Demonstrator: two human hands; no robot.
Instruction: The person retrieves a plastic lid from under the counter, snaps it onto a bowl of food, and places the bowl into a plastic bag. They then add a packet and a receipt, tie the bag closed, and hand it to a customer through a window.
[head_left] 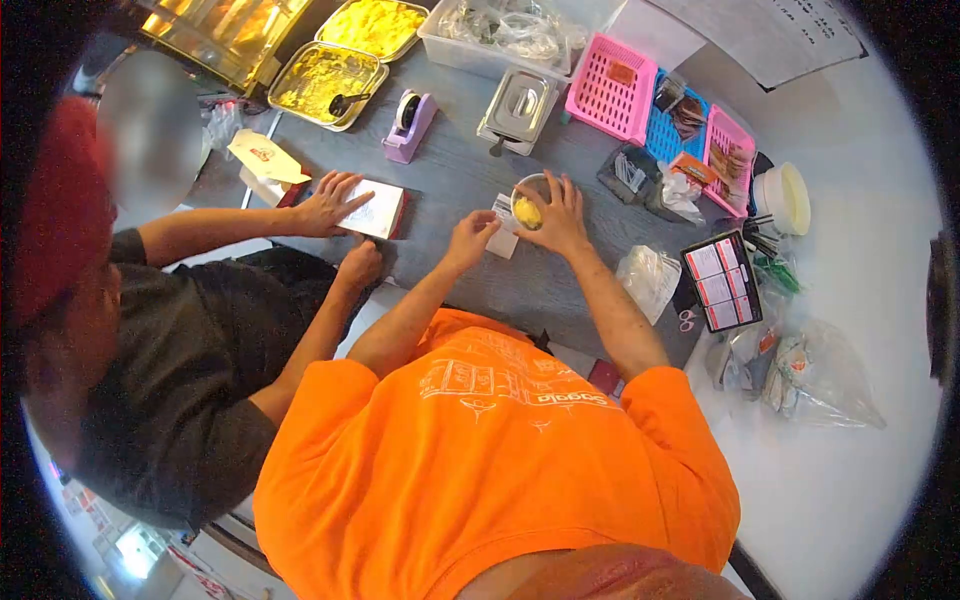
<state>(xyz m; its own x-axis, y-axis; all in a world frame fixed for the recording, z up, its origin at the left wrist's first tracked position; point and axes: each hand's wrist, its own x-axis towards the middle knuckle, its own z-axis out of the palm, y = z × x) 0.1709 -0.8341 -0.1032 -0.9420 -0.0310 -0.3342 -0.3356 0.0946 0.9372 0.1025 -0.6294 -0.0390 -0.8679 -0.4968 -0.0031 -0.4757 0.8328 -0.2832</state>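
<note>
My right hand point(560, 217) is wrapped around a small round cup point(517, 194) on the counter. Yellow food point(527, 212) shows inside it. Left of the cup, my left hand point(471, 241) has its fingers drawn together at the edge of a printed paper slip point(507, 211). This slip lies beside and partly under the cup. Beneath my left fingertips a paler piece of paper point(496, 246) rests on the counter.
A co-worker's hands touch a white-topped box point(375, 210) at left. Behind stand a purple tape dispenser point(410, 128), a lidded metal container point(520, 108) and a tray of yellow food point(327, 83). Pink baskets point(612, 88), a plastic bag point(650, 280) and a label board point(721, 281) are right.
</note>
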